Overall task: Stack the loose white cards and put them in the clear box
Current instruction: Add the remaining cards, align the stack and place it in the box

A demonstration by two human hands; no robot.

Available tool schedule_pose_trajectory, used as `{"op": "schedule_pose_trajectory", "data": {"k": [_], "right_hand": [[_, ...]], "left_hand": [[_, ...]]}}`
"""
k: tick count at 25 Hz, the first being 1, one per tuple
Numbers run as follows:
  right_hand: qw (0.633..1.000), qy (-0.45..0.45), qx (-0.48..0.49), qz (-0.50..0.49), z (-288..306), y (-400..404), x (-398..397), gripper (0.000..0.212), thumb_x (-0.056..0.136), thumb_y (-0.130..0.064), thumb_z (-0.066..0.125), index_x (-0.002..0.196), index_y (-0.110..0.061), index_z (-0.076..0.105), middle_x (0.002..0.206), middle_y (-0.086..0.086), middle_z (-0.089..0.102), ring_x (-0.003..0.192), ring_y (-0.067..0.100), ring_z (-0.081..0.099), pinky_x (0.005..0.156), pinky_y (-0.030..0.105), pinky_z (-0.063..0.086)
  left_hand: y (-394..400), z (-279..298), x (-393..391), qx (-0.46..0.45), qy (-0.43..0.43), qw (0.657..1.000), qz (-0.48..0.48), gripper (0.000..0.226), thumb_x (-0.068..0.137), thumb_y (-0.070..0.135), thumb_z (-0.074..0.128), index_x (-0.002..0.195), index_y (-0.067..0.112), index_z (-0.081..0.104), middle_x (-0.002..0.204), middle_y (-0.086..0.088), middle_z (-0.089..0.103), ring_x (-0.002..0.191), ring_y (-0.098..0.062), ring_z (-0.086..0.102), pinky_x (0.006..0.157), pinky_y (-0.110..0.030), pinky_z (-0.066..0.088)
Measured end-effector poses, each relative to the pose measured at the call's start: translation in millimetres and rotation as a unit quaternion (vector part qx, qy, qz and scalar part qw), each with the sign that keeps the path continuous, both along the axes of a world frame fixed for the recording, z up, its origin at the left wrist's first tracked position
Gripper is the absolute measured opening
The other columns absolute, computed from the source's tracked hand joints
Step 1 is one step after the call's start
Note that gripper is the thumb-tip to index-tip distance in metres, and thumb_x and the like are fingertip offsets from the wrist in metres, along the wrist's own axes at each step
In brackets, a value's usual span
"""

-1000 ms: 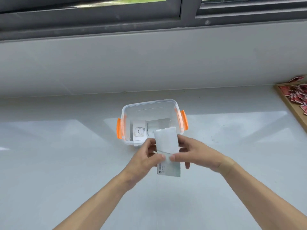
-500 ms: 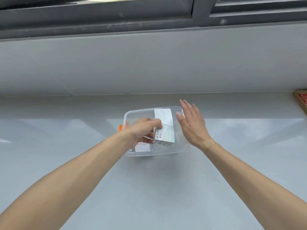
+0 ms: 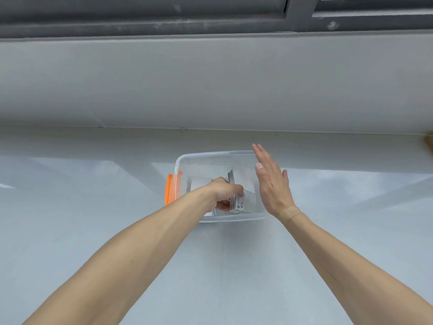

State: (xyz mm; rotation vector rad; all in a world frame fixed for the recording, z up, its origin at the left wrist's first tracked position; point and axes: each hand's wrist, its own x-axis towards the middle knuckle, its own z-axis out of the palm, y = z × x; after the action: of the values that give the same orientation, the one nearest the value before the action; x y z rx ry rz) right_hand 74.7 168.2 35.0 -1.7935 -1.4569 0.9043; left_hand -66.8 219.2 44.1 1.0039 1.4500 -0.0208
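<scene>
The clear box (image 3: pixel 210 156) with an orange clip (image 3: pixel 168 192) on its left side stands on the pale counter. My left hand (image 3: pixel 225 193) reaches down inside it and grips the stack of white cards (image 3: pixel 244 195), which stands on edge and tilts, its layered edge showing. My right hand (image 3: pixel 273 184) is flat and open against the box's right side, fingers pointing away from me, holding nothing. Another white card (image 3: pixel 199 184) lies in the box under my left wrist.
A grey wall and dark window frame rise behind the counter. A wooden tray corner (image 3: pixel 429 143) shows at the far right edge.
My left hand has carried the card stack from above the near rim down into the box. My right hand let go of the stack and moved to the box's right side.
</scene>
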Motion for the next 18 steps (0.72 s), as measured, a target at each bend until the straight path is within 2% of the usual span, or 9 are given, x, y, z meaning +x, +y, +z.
{"op": "schedule_pose_trajectory", "data": {"k": [4,8,11,13,15,18], "right_hand": [[1.000,-0.012,-0.003,0.008,1,1,0,0.050,0.095,-0.045,0.015,0.144,-0.052,0.018,0.158,-0.024,0.014,0.146,0.006,0.011,0.116,0.059,-0.003],[1.000,-0.011,-0.003,0.010,-1,0,-1,0.049,0.095,-0.044,0.015,0.143,-0.054,0.017,0.158,-0.026,0.013,0.146,0.005,0.011,0.116,0.059,-0.003],[1.000,-0.008,0.000,0.011,-2,1,0,0.048,0.096,-0.044,0.015,0.143,-0.055,0.016,0.157,-0.027,0.012,0.146,0.005,0.011,0.116,0.058,-0.003],[1.000,-0.007,0.001,0.010,-4,0,0,0.048,0.096,-0.044,0.015,0.142,-0.057,0.015,0.157,-0.029,0.012,0.146,0.004,0.010,0.116,0.057,-0.003],[1.000,-0.009,0.001,0.008,-4,0,0,0.049,0.096,-0.043,0.015,0.142,-0.057,0.014,0.157,-0.029,0.012,0.146,0.004,0.010,0.116,0.057,-0.003],[1.000,-0.012,-0.002,0.007,-4,0,0,0.050,0.096,-0.042,0.016,0.143,-0.056,0.014,0.157,-0.028,0.012,0.146,0.005,0.010,0.116,0.057,-0.003]], "left_hand": [[-3,-11,6,0.017,-0.003,1.000,0.010,0.005,0.086,0.012,0.060,0.088,0.010,0.055,0.076,-0.008,0.063,0.063,-0.021,0.058,0.072,-0.034,0.056],[-7,-18,10,0.030,0.027,0.999,-0.004,0.016,0.088,0.011,0.054,0.101,0.003,0.059,0.099,-0.017,0.068,0.088,-0.030,0.067,0.088,-0.041,0.058],[-7,-22,12,0.059,0.057,0.996,-0.034,0.025,0.087,0.011,0.052,0.108,0.002,0.064,0.110,-0.019,0.069,0.102,-0.034,0.067,0.091,-0.043,0.056],[-7,-22,13,0.086,0.092,0.989,-0.079,0.022,0.087,0.013,0.052,0.103,0.006,0.065,0.095,-0.013,0.068,0.088,-0.031,0.067,0.078,-0.033,0.057],[-7,-20,13,0.105,0.122,0.981,-0.110,0.011,0.085,0.014,0.053,0.090,0.012,0.063,0.073,-0.005,0.058,0.068,-0.026,0.057,0.057,-0.024,0.046],[-8,-21,15,0.111,0.146,0.976,-0.119,0.010,0.083,0.016,0.056,0.073,0.016,0.057,0.063,-0.001,0.052,0.061,-0.024,0.051,0.048,-0.023,0.036]]}}
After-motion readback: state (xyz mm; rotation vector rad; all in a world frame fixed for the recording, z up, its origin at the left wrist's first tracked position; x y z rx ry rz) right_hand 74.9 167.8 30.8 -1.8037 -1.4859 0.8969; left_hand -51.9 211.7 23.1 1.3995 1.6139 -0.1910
